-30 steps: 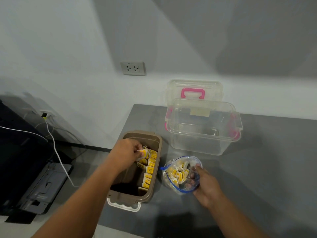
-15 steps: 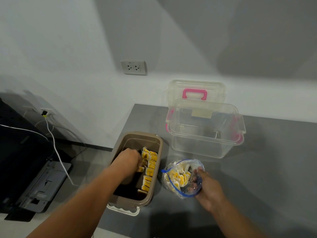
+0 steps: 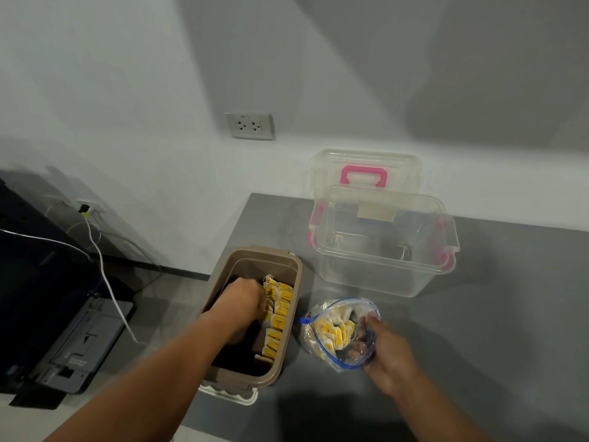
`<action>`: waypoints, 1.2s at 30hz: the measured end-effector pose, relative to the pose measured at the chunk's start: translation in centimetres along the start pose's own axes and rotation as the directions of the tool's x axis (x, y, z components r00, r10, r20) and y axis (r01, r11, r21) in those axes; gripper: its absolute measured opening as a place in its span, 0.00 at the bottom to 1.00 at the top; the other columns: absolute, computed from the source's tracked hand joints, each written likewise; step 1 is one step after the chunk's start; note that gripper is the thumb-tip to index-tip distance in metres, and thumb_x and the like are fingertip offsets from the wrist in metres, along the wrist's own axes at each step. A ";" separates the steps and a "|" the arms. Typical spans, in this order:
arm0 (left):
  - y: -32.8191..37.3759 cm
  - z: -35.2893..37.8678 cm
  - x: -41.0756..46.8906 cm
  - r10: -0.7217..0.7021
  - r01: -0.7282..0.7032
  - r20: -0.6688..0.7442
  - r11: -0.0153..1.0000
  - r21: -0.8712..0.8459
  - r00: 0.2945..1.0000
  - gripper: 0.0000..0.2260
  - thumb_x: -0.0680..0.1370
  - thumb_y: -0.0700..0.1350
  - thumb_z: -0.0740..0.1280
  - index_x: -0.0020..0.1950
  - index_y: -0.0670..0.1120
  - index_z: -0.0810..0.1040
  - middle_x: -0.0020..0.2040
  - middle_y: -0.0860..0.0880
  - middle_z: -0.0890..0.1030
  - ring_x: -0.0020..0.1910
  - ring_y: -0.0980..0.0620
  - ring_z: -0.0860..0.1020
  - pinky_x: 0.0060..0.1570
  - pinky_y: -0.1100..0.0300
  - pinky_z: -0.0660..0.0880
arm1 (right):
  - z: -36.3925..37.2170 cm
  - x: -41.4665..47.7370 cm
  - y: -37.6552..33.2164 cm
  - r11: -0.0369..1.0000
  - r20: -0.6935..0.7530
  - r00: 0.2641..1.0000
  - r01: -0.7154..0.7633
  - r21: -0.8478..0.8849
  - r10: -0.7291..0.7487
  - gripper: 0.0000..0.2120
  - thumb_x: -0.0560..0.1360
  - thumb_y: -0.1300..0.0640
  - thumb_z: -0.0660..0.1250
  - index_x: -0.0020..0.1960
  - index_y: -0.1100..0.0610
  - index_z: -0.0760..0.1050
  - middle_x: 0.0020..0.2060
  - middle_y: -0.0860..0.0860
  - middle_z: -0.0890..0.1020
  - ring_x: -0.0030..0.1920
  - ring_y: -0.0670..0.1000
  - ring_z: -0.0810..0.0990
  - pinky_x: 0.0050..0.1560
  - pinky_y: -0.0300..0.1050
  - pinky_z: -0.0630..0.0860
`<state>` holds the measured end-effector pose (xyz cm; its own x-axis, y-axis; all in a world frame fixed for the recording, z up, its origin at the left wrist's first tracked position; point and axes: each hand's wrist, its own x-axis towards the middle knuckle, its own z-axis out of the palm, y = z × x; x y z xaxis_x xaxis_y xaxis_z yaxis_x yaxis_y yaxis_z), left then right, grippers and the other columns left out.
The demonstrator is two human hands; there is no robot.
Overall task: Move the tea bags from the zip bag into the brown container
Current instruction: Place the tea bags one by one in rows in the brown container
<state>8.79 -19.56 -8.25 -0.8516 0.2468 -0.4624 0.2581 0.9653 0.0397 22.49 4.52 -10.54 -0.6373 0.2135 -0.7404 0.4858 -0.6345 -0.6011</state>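
Head view, looking down at grey table [image 3: 478, 314]. Left hand [image 3: 240, 301] inside brown container [image 3: 296, 282], fingers curled down against row of tea bags [image 3: 277, 317] along right inner wall; grip on any bag hidden by knuckles, cannot tell. Right hand [image 3: 387, 354] pinched shut on near-right rim of zip bag [image 3: 338, 333], holding mouth open; more yellow-tagged bags inside. Zip bag just right of container, on table. Container's near end overhangs table edge; white piece under it only partly visible. Left forearm reaching in from near-left, wrist bent down; right forearm entering from near-right. Clear bin [image 3: 382, 244] with pink latches far right, lid [image 3: 365, 173] leaning on wall behind.
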 end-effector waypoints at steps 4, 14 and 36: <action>-0.4 1.2 -0.1 -0.051 0.049 -0.034 0.997 -0.064 0.998 0.14 0.74 0.48 0.73 0.57 0.47 0.78 0.48 0.49 0.83 0.47 0.50 0.82 0.54 0.53 0.80 | -0.1 -0.1 0.1 1.000 -0.001 1.000 -0.003 0.013 0.003 0.13 0.84 0.56 0.61 0.60 0.64 0.77 0.47 0.61 0.87 0.50 0.63 0.85 0.47 0.59 0.82; -0.8 2.2 0.9 -0.098 0.103 0.176 0.994 -0.023 0.980 0.18 0.75 0.45 0.72 0.63 0.41 0.76 0.54 0.45 0.82 0.40 0.53 0.79 0.39 0.65 0.76 | 0.0 0.0 0.3 0.999 0.000 1.000 -0.012 0.032 0.012 0.13 0.84 0.56 0.60 0.60 0.64 0.76 0.47 0.61 0.86 0.51 0.63 0.84 0.49 0.61 0.81; -0.7 1.4 2.4 -0.086 0.130 0.359 0.986 -0.102 0.930 0.09 0.76 0.42 0.73 0.55 0.44 0.80 0.46 0.47 0.84 0.42 0.53 0.83 0.44 0.60 0.83 | -0.5 0.7 0.9 1.000 -0.009 1.000 0.020 -0.008 -0.020 0.14 0.84 0.55 0.60 0.62 0.63 0.76 0.48 0.60 0.87 0.50 0.62 0.86 0.49 0.59 0.82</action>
<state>7.20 -19.78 -10.61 -0.6502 0.1159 -0.7509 0.0973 0.9929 0.0690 22.76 4.49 -11.72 -0.6418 0.2330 -0.7306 0.4774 -0.6242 -0.6184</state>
